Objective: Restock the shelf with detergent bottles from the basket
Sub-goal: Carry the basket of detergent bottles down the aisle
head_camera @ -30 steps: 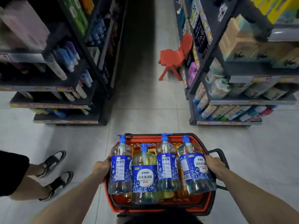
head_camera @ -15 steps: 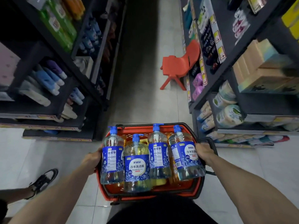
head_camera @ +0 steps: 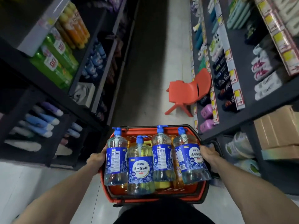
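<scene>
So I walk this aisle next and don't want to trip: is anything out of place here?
Yes: an orange plastic chair stands on the aisle floor against the right-hand shelving, partly narrowing the way. The four detergent bottles lie across the red basket rather than inside it.

My basket [head_camera: 200, 194]: red-orange plastic, lattice-patterned walls, black handle [head_camera: 217, 147]. Detergent bottles [head_camera: 140, 165] in it: clear, blue pump caps, blue labels with white lettering and pale ice-cube pattern. Chair [head_camera: 188, 91]: red-orange. Shelving [head_camera: 48, 84]: black, yellow price tags. Shelf bottles [head_camera: 55, 62]: green; others orange. Floor [head_camera: 24, 183]: pale grey tile.
</scene>
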### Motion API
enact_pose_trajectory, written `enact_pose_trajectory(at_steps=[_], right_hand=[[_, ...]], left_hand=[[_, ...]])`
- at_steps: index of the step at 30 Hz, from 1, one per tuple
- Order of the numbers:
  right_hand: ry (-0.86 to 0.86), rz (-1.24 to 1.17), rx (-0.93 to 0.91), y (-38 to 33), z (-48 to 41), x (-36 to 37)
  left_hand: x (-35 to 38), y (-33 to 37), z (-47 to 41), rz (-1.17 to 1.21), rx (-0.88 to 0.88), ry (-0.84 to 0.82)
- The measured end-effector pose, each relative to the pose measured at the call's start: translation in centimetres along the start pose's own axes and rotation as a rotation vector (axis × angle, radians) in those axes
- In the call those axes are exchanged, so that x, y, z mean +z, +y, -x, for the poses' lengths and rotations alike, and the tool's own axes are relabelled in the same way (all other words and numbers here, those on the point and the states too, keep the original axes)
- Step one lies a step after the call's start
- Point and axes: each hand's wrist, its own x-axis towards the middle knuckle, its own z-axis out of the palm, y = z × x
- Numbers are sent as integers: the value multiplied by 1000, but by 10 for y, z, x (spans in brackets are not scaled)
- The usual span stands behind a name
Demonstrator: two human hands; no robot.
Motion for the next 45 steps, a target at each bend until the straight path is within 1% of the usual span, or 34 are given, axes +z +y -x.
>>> enact_pose_trajectory(at_steps=[2, 4, 6, 8, 10, 11, 12, 14, 16, 18, 19, 21, 23, 24, 27, 28, 29, 31, 35, 38, 40, 41, 43, 45], right_hand=[[7, 28, 18, -33, -18, -2], [4, 47, 15, -74, -28, -7], [1, 22, 15, -110, -42, -10], [-46, -10, -5, -140, -73, -12], [-46, -29, -7, -174, -98, -14], [-46, -25, 0, -194, -93, -18], [-37, -14, 4, -222, -84, -22], [-16, -23, 6, -261, -85, -25], [-14, -26, 55, -300, -103, -29], [-18, -44, 9, -339, -122, -35], [-26, -57, 11, -358, -136, -38], [-18, -48, -22, -401, -171, -44], [-16, -28, -61, -445, -193, -49], [-27, -9, -69, -472, -204, -53], [-10, 14, -37, -534, -236, -70], [-6, 17, -28, -551, -246, -75], [-7, 12, -16, -569, -253, -81], [11, 12, -22, -610, -268, -93], [17, 65, -48, -694, -293, -113], [36, 96, -43, -750, -325, -119], [41, 114, -25, -782, -340, -123], [41, 105, -12, -799, -348, -125], [26, 83, 4, -833, -365, -130], [33, 41, 33, -863, -380, -136]], left_hand=[[-1, 42, -14, -33, 25, -8], [-5, 80, -39, -38, 0, -28], [-6, 109, -74, -53, -5, -32], [-8, 144, -107, -26, -17, -45], [-14, 191, -105, -38, -8, -42], [-15, 210, -108, -51, -21, -42], [-13, 222, -138, -77, -29, -53], [-14, 248, -170, -76, 12, -74], [-17, 303, -169, -35, 7, -137], [-20, 366, -127, 14, 42, -232], [-18, 394, -119, 35, 56, -243], [-8, 441, -128, 52, 59, -284], [-6, 479, -140, 61, 77, -271], [-6, 507, -153, 36, 59, -254], [-6, 578, -150, 48, 74, -222], [-3, 599, -157, 13, 78, -213], [-1, 621, -165, 26, 66, -232], [0, 660, -196, 46, 78, -198], [6, 742, -246, -14, 57, -164], [14, 808, -284, 23, 49, -97], [14, 851, -301, 17, 80, -120], [13, 872, -318, -5, 90, -135], [13, 912, -353, -88, 105, -114], [18, 938, -424, -139, 129, -123]])
